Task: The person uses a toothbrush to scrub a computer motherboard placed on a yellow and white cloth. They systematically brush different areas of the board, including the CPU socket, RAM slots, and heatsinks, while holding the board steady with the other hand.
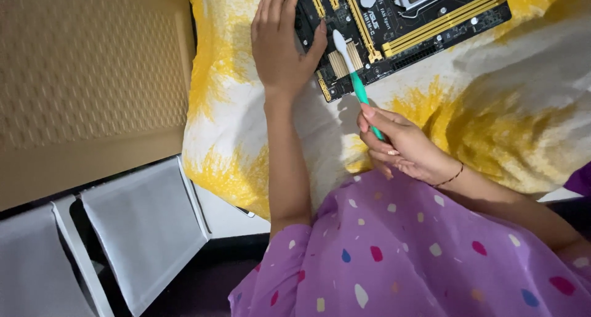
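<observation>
Nearest, at six o'clock, lies a lilac garment with coloured spots [431, 261]. Just beyond, the right hand [403, 146] pinches the green plastic handle of a toothbrush [354, 77], whose white head rests on the black circuit board with yellow slots [400, 21] at twelve o'clock. The left hand [282, 43] lies flat and unclenched on the board's left edge. Both sit on a yellow-and-white cloth [492, 101].
</observation>
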